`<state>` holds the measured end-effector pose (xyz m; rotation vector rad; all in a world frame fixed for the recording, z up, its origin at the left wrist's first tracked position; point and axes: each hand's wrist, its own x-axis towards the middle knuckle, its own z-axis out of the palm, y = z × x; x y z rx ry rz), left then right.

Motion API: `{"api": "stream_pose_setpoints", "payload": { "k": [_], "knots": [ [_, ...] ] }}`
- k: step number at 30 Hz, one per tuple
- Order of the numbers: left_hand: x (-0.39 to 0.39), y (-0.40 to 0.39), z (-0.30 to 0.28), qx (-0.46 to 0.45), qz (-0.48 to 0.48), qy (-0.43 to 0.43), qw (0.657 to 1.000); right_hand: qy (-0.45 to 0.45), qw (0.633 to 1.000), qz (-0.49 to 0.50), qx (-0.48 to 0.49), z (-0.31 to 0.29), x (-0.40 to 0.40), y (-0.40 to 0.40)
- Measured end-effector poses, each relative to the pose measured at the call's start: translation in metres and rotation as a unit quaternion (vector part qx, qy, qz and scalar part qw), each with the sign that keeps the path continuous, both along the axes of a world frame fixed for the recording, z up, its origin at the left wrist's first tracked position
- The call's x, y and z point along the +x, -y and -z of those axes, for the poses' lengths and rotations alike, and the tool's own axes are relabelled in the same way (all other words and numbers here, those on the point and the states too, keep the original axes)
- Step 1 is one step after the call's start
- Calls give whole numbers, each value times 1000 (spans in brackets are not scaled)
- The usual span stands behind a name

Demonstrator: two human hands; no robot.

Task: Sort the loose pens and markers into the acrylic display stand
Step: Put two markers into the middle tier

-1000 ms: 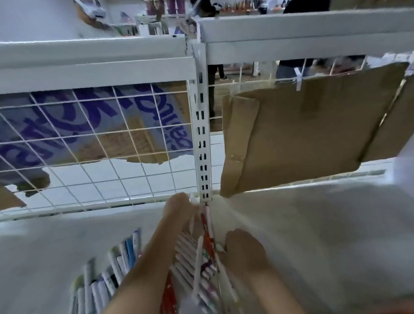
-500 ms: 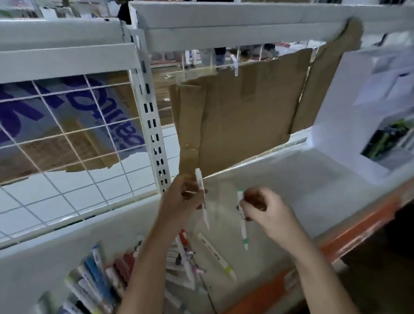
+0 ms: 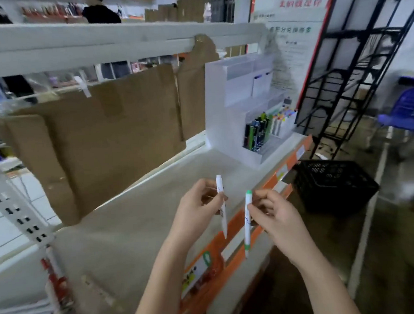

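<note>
Right now the left hand [image 3: 198, 209] pinches a white plastic pen [image 3: 222, 207] and the right hand [image 3: 272, 215] pinches a green-tipped white marker [image 3: 247, 222] at centre frame; both light grips could slip before reaching the clear acrylic tiered stand [image 3: 226, 122], upper right.

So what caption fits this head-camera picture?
Each hand holds a white pen before the acrylic stand.

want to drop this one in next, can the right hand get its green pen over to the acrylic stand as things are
Probably yes. The right hand pinches the green pen, and the bare shelf between it and the acrylic stand looks free, though a forward reach is needed.
</note>
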<state>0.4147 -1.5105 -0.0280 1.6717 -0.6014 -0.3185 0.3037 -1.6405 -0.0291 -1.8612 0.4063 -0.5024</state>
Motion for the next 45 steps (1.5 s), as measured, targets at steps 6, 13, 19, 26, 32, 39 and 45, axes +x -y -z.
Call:
{"api": "stream_pose_setpoints", "payload": {
  "k": [6,13,19,26,32,39,45],
  "knots": [
    [-43,117,-11,-12,44,36,998,7,999,38,-35,-1,-54,97],
    [-50,219,-22,18,67,92,993,38,991,93,-85,-14,-60,204],
    [-11,287,-44,16,80,143,986,67,988,96,-106,-30,-18,276],
    [53,360,-78,-27,79,189,979,128,980,100,-113,-57,55,353],
    [101,392,-105,-38,29,219,975,184,972,90,-120,-76,113,400],
    [153,438,-124,-39,-46,216,975,254,960,11,-121,-94,183,455],
    [199,477,-126,-20,-165,230,959,293,944,-78,-129,-101,265,505]
  ]
}}
